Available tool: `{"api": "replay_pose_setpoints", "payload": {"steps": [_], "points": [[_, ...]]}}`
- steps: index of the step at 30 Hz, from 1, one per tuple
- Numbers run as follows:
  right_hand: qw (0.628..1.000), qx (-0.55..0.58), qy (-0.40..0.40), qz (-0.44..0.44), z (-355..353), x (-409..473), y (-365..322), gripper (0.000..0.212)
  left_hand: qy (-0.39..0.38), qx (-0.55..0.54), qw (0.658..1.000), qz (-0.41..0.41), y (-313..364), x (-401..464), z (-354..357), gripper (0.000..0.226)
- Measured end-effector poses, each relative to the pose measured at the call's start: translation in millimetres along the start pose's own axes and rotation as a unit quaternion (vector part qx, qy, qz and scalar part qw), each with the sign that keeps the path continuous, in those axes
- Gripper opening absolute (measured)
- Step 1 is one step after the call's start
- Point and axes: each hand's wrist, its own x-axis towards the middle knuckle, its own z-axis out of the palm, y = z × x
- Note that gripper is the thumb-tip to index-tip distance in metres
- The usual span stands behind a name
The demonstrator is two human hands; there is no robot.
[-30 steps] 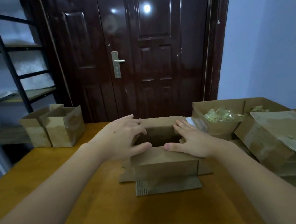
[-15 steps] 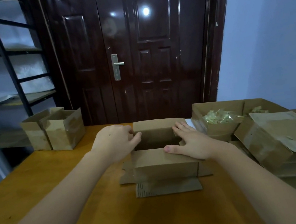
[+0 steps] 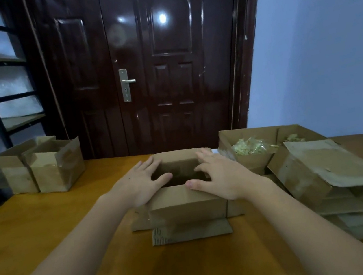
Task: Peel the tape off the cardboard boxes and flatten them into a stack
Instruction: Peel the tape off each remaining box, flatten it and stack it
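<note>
My left hand and right hand rest with fingers spread on the open box at the middle of the table. Two upright boxes stand far left; flattened boxes are stacked at my right.

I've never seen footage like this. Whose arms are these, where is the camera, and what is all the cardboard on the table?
There is no machine here: a person wears a wide-angle camera on the head, so you look forward and down along their own arms. The left hand and right hand rest with straight fingers on the rim of an open cardboard box in the middle of a wooden table. Neither hand grips anything. Its bottom flaps are splayed out on the table. Far left stand two open boxes. On the right lie a stack of flattened boxes and, behind it, a box of pale scraps, perhaps peeled tape.
</note>
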Motion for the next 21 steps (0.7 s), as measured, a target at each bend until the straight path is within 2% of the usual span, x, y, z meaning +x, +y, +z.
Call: {"api": "replay_pose_setpoints", "payload": {"steps": [4, 9, 14, 16, 19, 21], "points": [[0.998, -0.029, -0.030, 0.037, -9, -5, -5, 0.107, 0.003, -0.004, 1.000, -0.002, -2, 1, 1, 0.109], [0.998, -0.024, 0.058, 0.024, -20, -18, 9, 0.093, 0.007, -0.006, 1.000, 0.010, -5, 0, 2, 0.094], [0.984, 0.082, 0.153, 0.030, -29, -32, 42, 0.043, 0.007, -0.005, 1.000, 0.023, -5, -2, 1, 0.088], [0.983, 0.052, 0.172, 0.019, -25, -39, 48, 0.038, 0.011, 0.003, 1.000, 0.028, -4, -1, 1, 0.087], [0.985, -0.051, 0.162, -0.025, -11, -43, 48, 0.036, 0.012, 0.016, 0.999, 0.034, -3, -1, 1, 0.092], [0.992, 0.001, 0.125, -0.003, -3, -46, 44, 0.041, 0.012, 0.019, 0.999, 0.036, -2, -1, 1, 0.096]]}}
